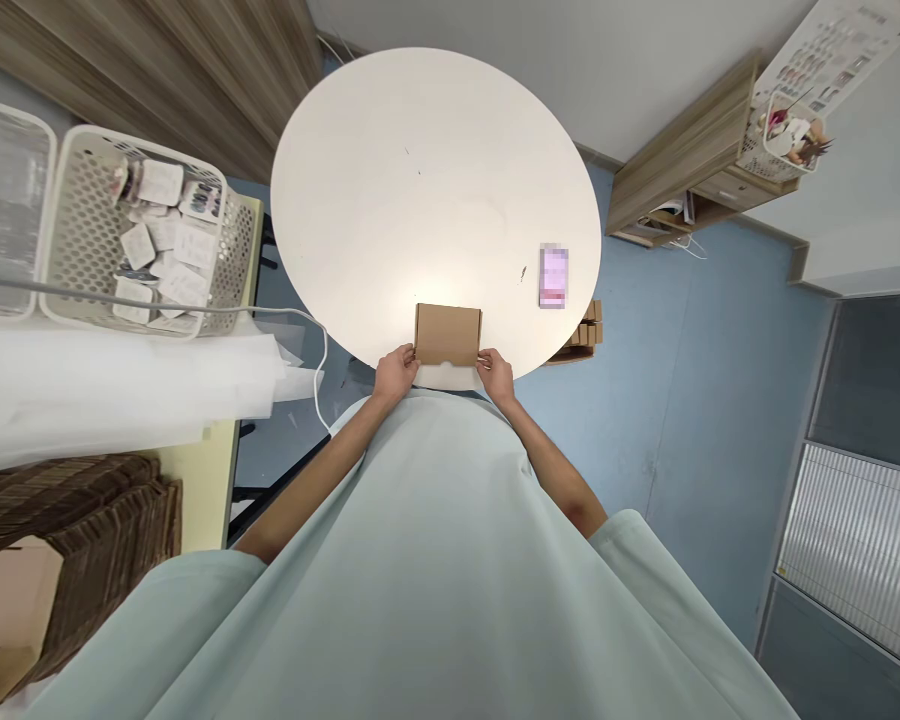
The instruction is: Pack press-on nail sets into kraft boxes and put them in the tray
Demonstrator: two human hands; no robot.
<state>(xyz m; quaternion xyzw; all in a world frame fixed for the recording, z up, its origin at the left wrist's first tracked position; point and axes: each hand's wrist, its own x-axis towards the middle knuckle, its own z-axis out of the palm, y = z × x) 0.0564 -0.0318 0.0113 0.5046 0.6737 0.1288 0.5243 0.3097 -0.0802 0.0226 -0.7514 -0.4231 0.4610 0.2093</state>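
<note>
A small brown cardboard box (448, 335) rests at the near edge of the round white table (420, 180), its flat lid facing up and a small notch in its near edge. At the box's near left corner is my left hand (396, 372), its fingers bent and closed on the side. My right hand (497, 376) grips the near right corner in the same way, thumb and fingers pinched together. The fingertips of both hands are partly hidden against the cardboard.
A pixelated phone-like object (553, 276) lies on the table's right. Small cardboard boxes (586, 335) sit below its right edge. To the left are a basket (82, 240) of packets, white wrapping sheets (120, 385) and stacked flat cardboard (112, 540). A cable (270, 310) hangs nearby.
</note>
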